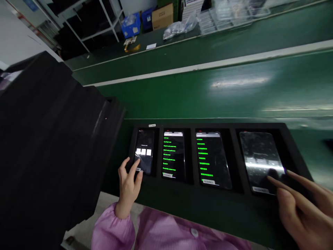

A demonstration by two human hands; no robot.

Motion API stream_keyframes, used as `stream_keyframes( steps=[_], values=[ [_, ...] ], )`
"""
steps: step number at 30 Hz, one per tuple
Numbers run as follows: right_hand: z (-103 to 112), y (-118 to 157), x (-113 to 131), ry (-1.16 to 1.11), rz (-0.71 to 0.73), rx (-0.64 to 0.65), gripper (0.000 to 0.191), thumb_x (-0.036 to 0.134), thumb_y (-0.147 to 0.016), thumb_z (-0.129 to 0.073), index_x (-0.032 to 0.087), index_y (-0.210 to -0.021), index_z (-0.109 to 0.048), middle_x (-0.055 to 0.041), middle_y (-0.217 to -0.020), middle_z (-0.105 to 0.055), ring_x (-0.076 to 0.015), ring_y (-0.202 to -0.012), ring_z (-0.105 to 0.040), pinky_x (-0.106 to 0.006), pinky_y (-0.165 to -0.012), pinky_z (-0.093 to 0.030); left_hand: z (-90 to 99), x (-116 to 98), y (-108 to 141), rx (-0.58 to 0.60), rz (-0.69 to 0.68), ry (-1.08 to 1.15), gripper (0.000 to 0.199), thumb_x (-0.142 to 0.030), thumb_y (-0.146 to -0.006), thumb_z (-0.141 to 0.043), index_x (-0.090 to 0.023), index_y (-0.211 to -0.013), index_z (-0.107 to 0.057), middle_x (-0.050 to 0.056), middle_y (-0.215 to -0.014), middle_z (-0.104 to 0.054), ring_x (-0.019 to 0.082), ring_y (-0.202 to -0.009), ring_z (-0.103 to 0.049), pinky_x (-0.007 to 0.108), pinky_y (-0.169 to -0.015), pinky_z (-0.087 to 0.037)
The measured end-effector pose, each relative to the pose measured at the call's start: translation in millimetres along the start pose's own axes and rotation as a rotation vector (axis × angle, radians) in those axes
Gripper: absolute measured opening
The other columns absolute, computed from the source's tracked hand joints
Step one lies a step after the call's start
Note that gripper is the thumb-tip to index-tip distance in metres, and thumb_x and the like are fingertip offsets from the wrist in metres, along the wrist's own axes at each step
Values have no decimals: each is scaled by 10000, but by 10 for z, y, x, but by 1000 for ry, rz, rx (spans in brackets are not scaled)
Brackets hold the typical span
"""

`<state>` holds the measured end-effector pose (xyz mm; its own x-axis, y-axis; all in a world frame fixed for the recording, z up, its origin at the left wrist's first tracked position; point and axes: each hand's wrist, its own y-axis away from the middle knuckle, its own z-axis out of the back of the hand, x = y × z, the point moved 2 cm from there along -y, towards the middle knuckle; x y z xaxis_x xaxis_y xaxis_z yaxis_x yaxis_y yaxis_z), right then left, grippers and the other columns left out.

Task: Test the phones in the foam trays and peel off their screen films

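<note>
Four phones lie in the slots of a black foam tray (pixel 166 189). My left hand (pixel 130 182), fingers spread and holding nothing, has a fingertip at the leftmost phone (pixel 144 159), whose screen shows white squares. Green text lines fill the screens of the second phone (pixel 177 156) and the third phone (pixel 218 159). At the rightmost phone (pixel 260 149), which has a dark, reflective screen, is my right hand (pixel 304 205). Its fingers are apart and empty, one fingertip over the lower part of that screen.
Stacked black foam trays (pixel 52 139) rise high at the left. Behind the green work surface (pixel 182 93), a shelf holds a blue bin (pixel 130 26), a cardboard box (pixel 162 16), plastic bags (pixel 179 28) and clear trays (pixel 223 17).
</note>
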<state>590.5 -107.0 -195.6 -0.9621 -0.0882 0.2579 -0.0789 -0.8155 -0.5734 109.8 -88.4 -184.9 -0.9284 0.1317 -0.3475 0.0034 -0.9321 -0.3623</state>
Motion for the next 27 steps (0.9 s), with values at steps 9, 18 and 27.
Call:
stream_keyframes(
  steps=[9,18,27],
  values=[
    [118,-63,176,3,49,-38,234,224,-1005,-609,243,-1140,-800,-114,-1291,-727,-303,-1142,-688,-462,-952,-535,-10,58,9,-51,-62,54,365,-347,-1036,-574,-206,-1337,-725,182,-1470,-515,341,-1334,-543,556,-1192,-405],
    [130,-60,216,12,12,-24,261,203,-1008,-591,264,-1145,-804,-90,-1302,-722,-280,-1175,-675,-458,-975,-544,-46,108,-26,-82,-147,38,365,-348,-1006,-600,-160,-1284,-744,219,-1471,-532,374,-1292,-562,593,-1161,-439],
    [171,-194,215,36,19,67,268,266,-1033,-594,271,-1220,-786,-101,-1332,-697,-282,-1155,-672,-468,-975,-546,-63,129,-18,-69,-112,59,376,-384,-1004,-601,-191,-1292,-746,194,-1469,-529,364,-1296,-559,584,-1182,-425]
  ],
)
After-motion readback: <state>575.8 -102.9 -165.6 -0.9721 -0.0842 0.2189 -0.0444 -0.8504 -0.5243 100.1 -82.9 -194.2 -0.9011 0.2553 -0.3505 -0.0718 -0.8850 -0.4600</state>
